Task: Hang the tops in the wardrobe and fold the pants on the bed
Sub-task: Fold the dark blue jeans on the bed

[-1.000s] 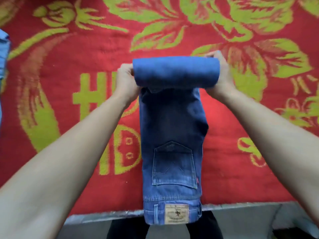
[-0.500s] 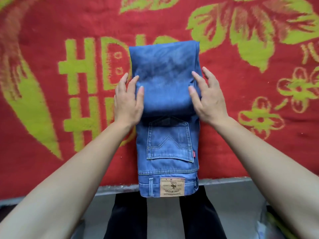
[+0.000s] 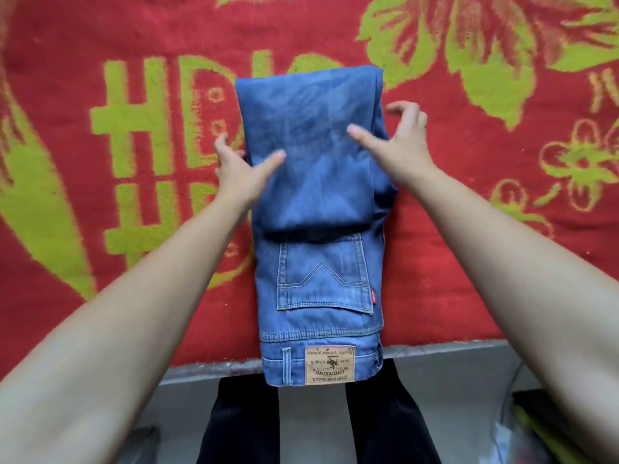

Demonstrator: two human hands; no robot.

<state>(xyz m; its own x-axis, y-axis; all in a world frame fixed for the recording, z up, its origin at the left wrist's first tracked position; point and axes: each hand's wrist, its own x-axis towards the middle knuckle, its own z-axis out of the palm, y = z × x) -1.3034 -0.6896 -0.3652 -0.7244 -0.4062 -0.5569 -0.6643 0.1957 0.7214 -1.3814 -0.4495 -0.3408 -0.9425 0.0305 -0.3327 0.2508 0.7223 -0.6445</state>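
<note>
The red blanket with its green pattern covers the bed, and the jeans lie on it at the centre, running from 12 to 6 o'clock. The legs are folded back over the seat.

The likeliest trouble is at 6 o'clock, where the waistband hangs past the bed edge. A tug toward the body could slide the whole bundle off. The fold itself could also come out crooked, because the lower layer bulges out beyond the top layer at 3 o'clock. The plush blanket may drag on the denim too and pull the layers apart.

The left hand, at 9 o'clock, seems to pinch the left edge of the top layer, thumb on the cloth and fingers curled at the side. The right hand, at 2 o'clock, has only its thumb on the denim. Its arched fingers hover past the edge and catch nothing, so a lift now would be lopsided.

For writing, large green letters "HD" show on the blanket at 10 o'clock. Below the back pocket, the leather patch is upside down and seems to read "JEANS FASHION & CO." The red tab is too small to read.
</note>
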